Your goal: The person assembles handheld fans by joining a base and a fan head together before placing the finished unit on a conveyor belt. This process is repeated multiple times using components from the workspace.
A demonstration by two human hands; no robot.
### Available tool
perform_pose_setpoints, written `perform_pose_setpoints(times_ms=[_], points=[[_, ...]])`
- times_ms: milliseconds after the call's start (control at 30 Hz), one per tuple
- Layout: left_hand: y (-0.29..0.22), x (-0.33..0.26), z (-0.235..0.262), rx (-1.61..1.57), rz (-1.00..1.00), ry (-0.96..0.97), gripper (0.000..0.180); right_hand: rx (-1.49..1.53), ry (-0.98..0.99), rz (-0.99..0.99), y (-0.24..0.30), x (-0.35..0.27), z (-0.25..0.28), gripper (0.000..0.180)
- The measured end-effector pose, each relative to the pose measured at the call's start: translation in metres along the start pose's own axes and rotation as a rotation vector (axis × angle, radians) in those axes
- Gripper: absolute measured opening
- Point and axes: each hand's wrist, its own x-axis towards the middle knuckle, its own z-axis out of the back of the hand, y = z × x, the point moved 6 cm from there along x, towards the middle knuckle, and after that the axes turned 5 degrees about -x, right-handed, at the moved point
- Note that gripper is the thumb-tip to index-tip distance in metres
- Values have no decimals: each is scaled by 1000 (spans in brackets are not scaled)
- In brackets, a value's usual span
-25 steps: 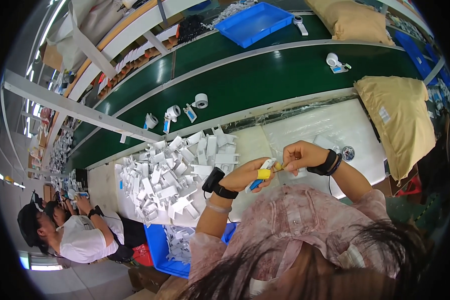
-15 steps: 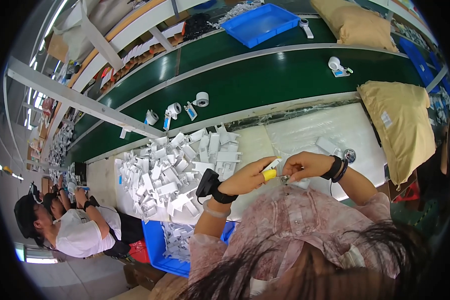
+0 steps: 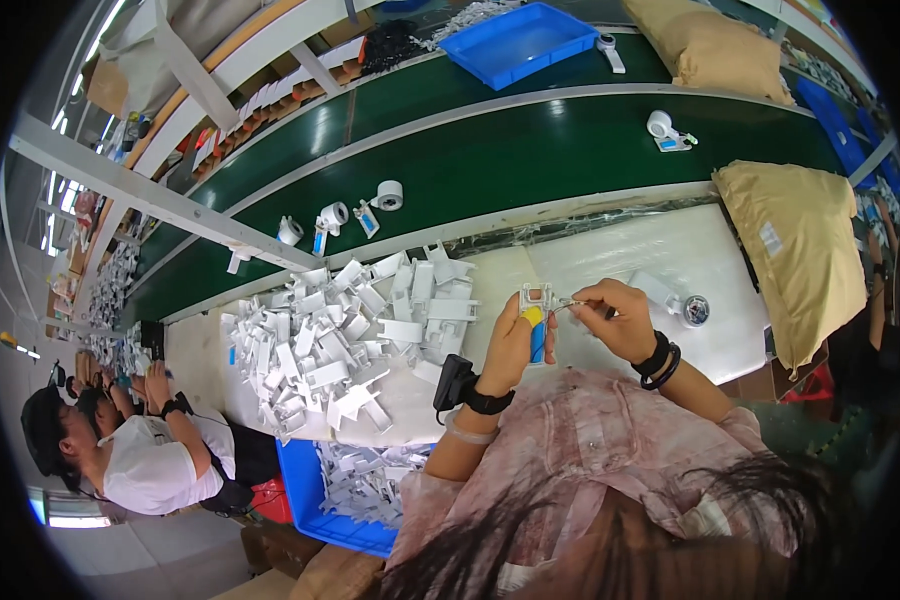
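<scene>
Left hand (image 3: 507,350) grasps a white-and-blue part (image 3: 538,342), its white end pointing toward the far side of the table (image 3: 660,240). Right hand (image 3: 622,318) pinches what I read as thin leads (image 3: 566,303), just beside that white end; from my remote view, the exact contact cannot be made out. A yellow wrap (image 3: 532,315), apparently on the left thumb, lies against the part.

Location of the part: in front of the person's chest, by the near edge of the table, between a heap of white housings (image 3: 325,335) on the left and a loose white piece (image 3: 658,291) with a round component (image 3: 694,311) on the right.

Finding on method: I would use the left hand as the fixture, firm and steady, and leave fine positioning to the right fingertips. I judge the leads to bend easily, so I advise light pressure, some slack, and the left thumb clear of the white end. Principal risk, in my opinion: a lead trapped or tugged loose.
</scene>
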Motion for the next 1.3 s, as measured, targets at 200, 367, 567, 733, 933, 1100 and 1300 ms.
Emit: perform_pose_setpoints(times_ms=[200, 367, 567, 733, 933, 1100, 1300], points=[[-5, -1, -14, -46, -30, -6, 40, -35, -29, 156, 18, -4, -1, 16], [-22, -9, -25, 39, -131, 29, 46, -68, 20, 216, 20, -4, -1, 15], [-19, -15, -28, 191, -135, -7, 52, -57, -86, 353, 31, -4, 1, 20], [-26, -22, -34, 306, -194, 46, 50, -91, -117, 438, 35, -6, 0, 22], [-22, -19, -32, 426, -251, 42, 51, -125, -127, 473, 33, -6, 0, 23], [-20, -19, -32, 427, -262, 57, 49, -137, -105, 498, 34, -6, 0, 24], [-17, -22, -30, 295, -194, 39, 48, -135, -86, 460, 35, -4, 1, 19]])
